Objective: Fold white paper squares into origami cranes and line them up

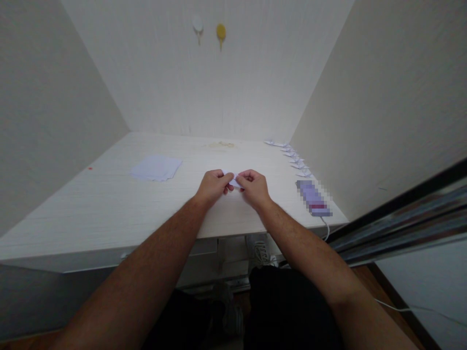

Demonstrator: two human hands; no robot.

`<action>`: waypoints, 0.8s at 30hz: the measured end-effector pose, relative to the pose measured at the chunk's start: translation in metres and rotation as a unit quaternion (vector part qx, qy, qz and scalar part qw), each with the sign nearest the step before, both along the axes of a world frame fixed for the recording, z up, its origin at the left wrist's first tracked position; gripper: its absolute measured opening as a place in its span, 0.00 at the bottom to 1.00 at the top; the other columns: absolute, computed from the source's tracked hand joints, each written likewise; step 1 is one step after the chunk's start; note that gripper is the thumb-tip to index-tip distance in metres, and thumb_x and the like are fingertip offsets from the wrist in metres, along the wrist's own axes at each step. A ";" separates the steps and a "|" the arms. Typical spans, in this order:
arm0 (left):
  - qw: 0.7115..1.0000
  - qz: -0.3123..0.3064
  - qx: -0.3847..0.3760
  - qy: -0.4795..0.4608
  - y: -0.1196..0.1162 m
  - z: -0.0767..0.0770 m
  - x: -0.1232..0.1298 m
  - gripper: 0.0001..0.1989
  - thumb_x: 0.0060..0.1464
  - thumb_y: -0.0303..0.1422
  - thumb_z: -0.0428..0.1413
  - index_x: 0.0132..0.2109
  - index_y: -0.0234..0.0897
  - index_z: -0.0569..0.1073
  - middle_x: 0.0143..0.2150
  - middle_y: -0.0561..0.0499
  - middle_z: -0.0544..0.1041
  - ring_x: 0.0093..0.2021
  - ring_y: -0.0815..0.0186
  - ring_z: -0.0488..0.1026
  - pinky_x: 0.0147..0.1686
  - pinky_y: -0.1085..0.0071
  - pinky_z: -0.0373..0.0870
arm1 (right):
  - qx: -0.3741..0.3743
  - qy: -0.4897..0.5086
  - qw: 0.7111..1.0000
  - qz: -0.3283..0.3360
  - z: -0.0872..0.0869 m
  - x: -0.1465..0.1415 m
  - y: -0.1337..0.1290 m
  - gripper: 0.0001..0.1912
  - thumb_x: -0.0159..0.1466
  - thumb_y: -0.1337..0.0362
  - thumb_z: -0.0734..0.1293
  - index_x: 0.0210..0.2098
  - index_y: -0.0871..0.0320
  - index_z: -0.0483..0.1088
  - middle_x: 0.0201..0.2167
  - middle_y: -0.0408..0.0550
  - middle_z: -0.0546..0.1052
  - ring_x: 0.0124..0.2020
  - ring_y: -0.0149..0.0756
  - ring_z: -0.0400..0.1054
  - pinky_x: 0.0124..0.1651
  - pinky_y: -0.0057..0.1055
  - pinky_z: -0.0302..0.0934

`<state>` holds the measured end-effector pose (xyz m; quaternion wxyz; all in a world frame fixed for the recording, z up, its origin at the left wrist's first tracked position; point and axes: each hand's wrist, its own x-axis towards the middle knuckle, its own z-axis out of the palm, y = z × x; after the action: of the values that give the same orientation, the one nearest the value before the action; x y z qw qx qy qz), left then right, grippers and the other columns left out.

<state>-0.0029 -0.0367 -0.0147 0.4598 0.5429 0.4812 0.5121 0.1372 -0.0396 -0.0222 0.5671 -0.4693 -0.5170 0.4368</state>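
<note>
Between my hands, above the white desk (120, 204), is a small piece of folded white paper (234, 182). My left hand (214, 186) pinches its left side with thumb and fingers. On the other side, my right hand (254, 187) grips the paper the same way, thumb on top. The fingers cover much of it, so its full shape is hidden. A loose stack of white paper sheets (156, 167) lies to the left of my hands. Several small folded paper figures (299, 165) stand in a row along the desk's right side.
A phone-like device (314, 198), blurred out, lies near the right edge with a white cable (327, 231) hanging off the front. Walls enclose the desk on three sides. Two hooks, one white (197, 23) and one yellow (221, 32), are on the back wall.
</note>
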 end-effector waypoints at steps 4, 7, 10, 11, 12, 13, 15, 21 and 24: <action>1.000 0.002 0.007 0.027 -0.001 0.001 -0.001 0.13 0.51 0.37 0.59 0.23 0.37 0.70 0.17 0.51 0.72 0.16 0.71 0.64 0.18 0.72 0.58 | 0.000 0.004 1.000 0.003 0.001 0.000 0.000 0.14 0.49 0.55 0.73 0.29 0.57 0.71 0.21 0.39 0.73 0.21 0.28 0.64 0.24 0.27 0.61; 0.999 0.005 0.004 0.053 -0.003 0.004 -0.001 0.14 0.53 0.37 0.57 0.23 0.36 0.70 0.16 0.52 0.71 0.16 0.71 0.63 0.19 0.72 0.57 | -0.001 0.000 1.000 0.009 0.002 0.000 -0.001 0.14 0.50 0.55 0.72 0.30 0.57 0.71 0.20 0.39 0.73 0.19 0.27 0.63 0.22 0.27 0.59; 0.999 0.006 -0.001 0.049 -0.004 0.006 -0.001 0.15 0.53 0.38 0.57 0.23 0.36 0.70 0.16 0.52 0.71 0.16 0.71 0.63 0.19 0.72 0.57 | -0.001 0.005 1.000 0.014 0.003 0.001 -0.002 0.14 0.50 0.55 0.72 0.30 0.57 0.71 0.20 0.39 0.73 0.18 0.27 0.63 0.22 0.27 0.59; 0.999 0.004 -0.001 0.042 -0.004 0.006 -0.001 0.14 0.53 0.39 0.58 0.23 0.36 0.70 0.17 0.52 0.71 0.16 0.71 0.63 0.19 0.72 0.57 | -0.001 0.006 1.000 0.014 0.003 0.001 -0.002 0.14 0.50 0.55 0.72 0.30 0.57 0.71 0.20 0.39 0.73 0.18 0.27 0.62 0.22 0.27 0.59; 0.999 0.001 -0.001 0.033 -0.004 0.006 -0.001 0.14 0.52 0.39 0.58 0.24 0.36 0.70 0.17 0.52 0.71 0.16 0.71 0.64 0.19 0.72 0.58 | 0.000 0.007 1.000 0.012 0.003 0.001 -0.002 0.14 0.50 0.55 0.72 0.30 0.57 0.71 0.20 0.38 0.73 0.18 0.27 0.62 0.22 0.27 0.59; 1.000 -0.004 0.001 0.023 -0.004 0.005 -0.001 0.13 0.51 0.38 0.60 0.25 0.35 0.71 0.18 0.51 0.72 0.17 0.71 0.64 0.19 0.72 0.58 | 0.003 0.007 1.000 0.009 0.004 0.001 -0.003 0.14 0.50 0.55 0.72 0.30 0.57 0.71 0.20 0.38 0.73 0.18 0.27 0.63 0.22 0.27 0.60; 1.000 -0.014 0.005 0.001 -0.004 0.004 -0.001 0.10 0.47 0.36 0.62 0.27 0.34 0.73 0.19 0.51 0.73 0.17 0.71 0.65 0.19 0.72 0.59 | 0.010 0.002 1.000 0.001 0.005 0.001 -0.003 0.13 0.50 0.55 0.72 0.30 0.57 0.71 0.20 0.39 0.73 0.19 0.27 0.63 0.23 0.27 0.60; 0.999 -0.011 0.007 -0.032 0.001 0.001 -0.001 0.08 0.43 0.34 0.63 0.28 0.34 0.73 0.19 0.51 0.74 0.17 0.71 0.65 0.19 0.73 0.59 | 0.002 -0.001 1.000 -0.010 0.005 0.000 -0.003 0.14 0.49 0.55 0.72 0.30 0.57 0.71 0.20 0.39 0.72 0.20 0.28 0.64 0.23 0.27 0.60; 0.999 -0.011 0.012 -0.028 0.002 -0.001 -0.001 0.08 0.43 0.34 0.62 0.27 0.34 0.73 0.19 0.52 0.73 0.16 0.72 0.64 0.18 0.73 0.57 | -0.013 -0.009 1.000 -0.005 0.005 0.000 -0.004 0.13 0.49 0.55 0.71 0.28 0.57 0.71 0.19 0.39 0.72 0.19 0.28 0.62 0.22 0.27 0.57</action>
<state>-0.0042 -0.0347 -0.0158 0.4723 0.5391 0.4557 0.5279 0.1369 -0.0433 -0.0176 0.5583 -0.4837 -0.5139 0.4361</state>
